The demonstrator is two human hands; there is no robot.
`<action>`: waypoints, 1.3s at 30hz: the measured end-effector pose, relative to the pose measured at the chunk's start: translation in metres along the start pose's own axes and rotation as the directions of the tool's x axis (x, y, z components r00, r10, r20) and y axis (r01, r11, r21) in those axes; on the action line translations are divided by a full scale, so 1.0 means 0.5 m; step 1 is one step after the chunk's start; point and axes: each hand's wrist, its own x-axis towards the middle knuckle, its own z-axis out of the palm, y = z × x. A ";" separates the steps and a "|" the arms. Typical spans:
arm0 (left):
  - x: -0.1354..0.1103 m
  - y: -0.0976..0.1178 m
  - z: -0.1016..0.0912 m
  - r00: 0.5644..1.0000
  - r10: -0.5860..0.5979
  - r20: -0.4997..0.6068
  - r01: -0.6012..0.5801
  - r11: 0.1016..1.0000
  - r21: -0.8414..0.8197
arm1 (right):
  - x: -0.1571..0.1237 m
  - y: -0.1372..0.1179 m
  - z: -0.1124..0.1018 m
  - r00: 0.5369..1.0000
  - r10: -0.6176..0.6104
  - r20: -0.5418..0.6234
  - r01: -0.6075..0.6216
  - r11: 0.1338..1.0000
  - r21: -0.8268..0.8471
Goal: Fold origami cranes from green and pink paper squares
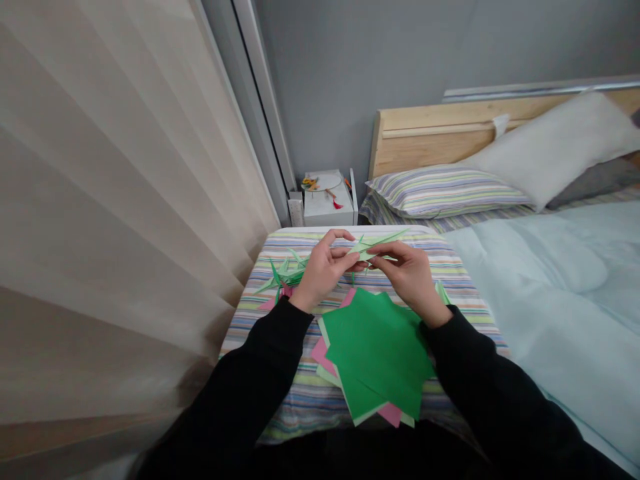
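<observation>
Both arms, in black sleeves, reach forward and converge at centre. Left hand (324,270): raised, palm turned inward, forefinger arched over, thumb and fingertips pinched together. Right hand (411,279): back facing up, fingers curled, thumb and forefinger pinched. The fingertips of the two nearly meet.

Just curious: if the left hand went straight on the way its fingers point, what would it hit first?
Probably the right hand, just past the pale green folded paper that it and the left hand pinch; depth unclear.
</observation>
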 end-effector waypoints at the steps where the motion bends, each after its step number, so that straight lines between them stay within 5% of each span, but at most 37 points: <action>1: -0.001 0.000 0.000 1.000 0.018 0.013 -0.018 1.000 0.023 | 0.001 -0.001 -0.001 1.000 0.016 0.005 -0.016 0.999 0.028; 7: -0.002 -0.002 0.004 0.991 0.114 0.068 -0.123 0.980 0.158 | 0.003 -0.008 -0.004 0.999 0.027 -0.021 -0.024 0.990 0.136; 14: 0.002 -0.010 -0.001 0.994 0.109 -0.014 -0.105 0.983 0.150 | -0.006 -0.017 -0.002 0.999 0.037 -0.005 -0.036 0.988 0.149; 22: 0.009 -0.016 0.003 0.983 0.172 -0.072 -0.162 0.979 0.122 | -0.007 -0.007 0.007 0.988 -0.019 -0.153 0.036 0.993 0.111; 28: 0.008 -0.012 0.004 0.968 0.229 -0.101 -0.211 0.964 0.163 | -0.013 -0.003 0.014 0.990 -0.077 -0.119 0.095 0.984 0.151; 33: 0.008 -0.005 -0.001 0.967 0.244 -0.069 -0.222 0.948 0.227 | -0.014 -0.008 0.010 1.000 -0.015 -0.007 0.016 0.959 0.282; 39: 0.005 -0.004 -0.003 0.967 0.249 -0.045 -0.228 0.935 0.271 | -0.017 -0.015 0.002 1.000 -0.016 0.020 0.013 0.991 0.132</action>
